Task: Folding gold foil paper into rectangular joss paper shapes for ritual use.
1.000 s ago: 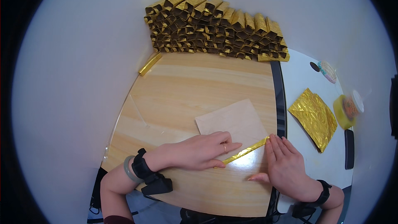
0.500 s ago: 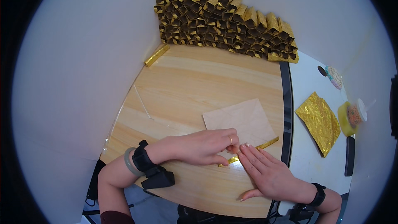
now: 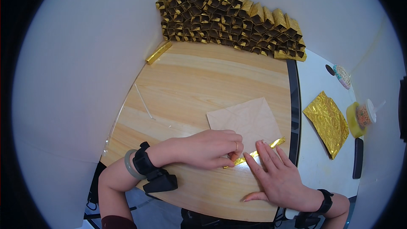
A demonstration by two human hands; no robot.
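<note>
A sheet of gold paper (image 3: 248, 118) lies on the wooden table, its plain pinkish-beige back facing up. Along the near edge, a narrow strip is folded over and shows its gold side (image 3: 277, 142). My left hand (image 3: 207, 147) is closed, thumb and curled fingers pinching at the left end of that fold; the fingertips are partly hidden. My right hand (image 3: 277, 176) is open, its spread fingers lying flat across the fold farther right, thumb out to the side on the table.
Folded gold paper tubes (image 3: 229, 19) are stacked at the back. One gold strip (image 3: 159, 53) lies at the far left, above a thin white stick (image 3: 144, 101). On the white side surface are gold sheets (image 3: 328, 123), a yellow tape roll (image 3: 354, 120) and a small cup (image 3: 365, 115).
My right hand's fingers have spread and shifted right along the fold, uncovering more gold. The left hand stays at the left end, its fingertips slightly lower.
</note>
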